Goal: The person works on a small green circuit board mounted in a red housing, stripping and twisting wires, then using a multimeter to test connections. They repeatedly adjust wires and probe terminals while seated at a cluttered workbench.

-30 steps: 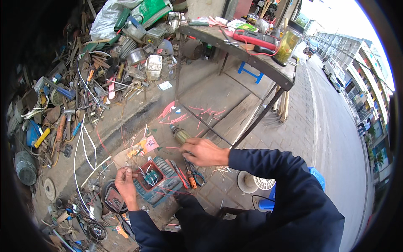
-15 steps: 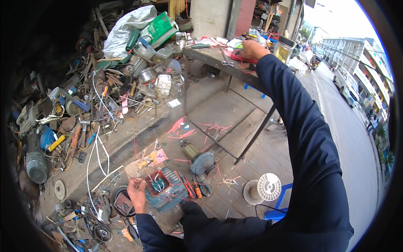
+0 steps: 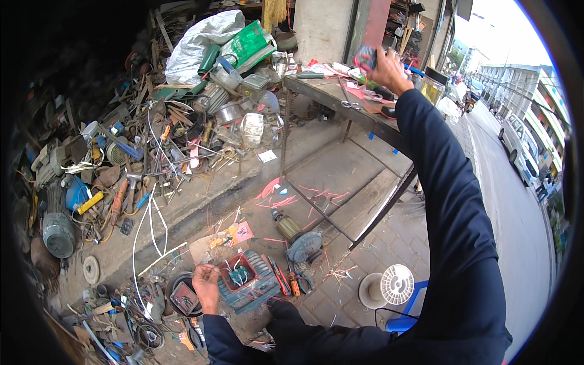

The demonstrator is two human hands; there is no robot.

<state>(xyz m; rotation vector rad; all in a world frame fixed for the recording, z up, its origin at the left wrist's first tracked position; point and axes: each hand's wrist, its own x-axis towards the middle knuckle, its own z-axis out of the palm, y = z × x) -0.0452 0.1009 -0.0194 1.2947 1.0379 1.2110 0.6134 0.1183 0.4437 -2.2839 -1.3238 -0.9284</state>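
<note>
An electric motor with blue-green fins lies on the ground before me, its square red-rimmed terminal box uncovered and wires showing inside. Beside that box is my left hand, its thumb and fingers pinched together; what they hold, if anything, is too small to name. My right hand is raised above the workbench at the far right. It grips a dark, roundish object with some red on it, partly covered by the fingers. Red-handled pliers and an orange-handled tool lie right of the motor.
A rotor with a grey flange lies beyond the tools. A white spool and a blue stool are at the right. Scrap and old motors heap up on the left. Farther right runs a street with a white van.
My right hand has lifted off the bench top with the dark roundish object in its grip. The left hand stays by the terminal box. The whole view has shifted slightly.
</note>
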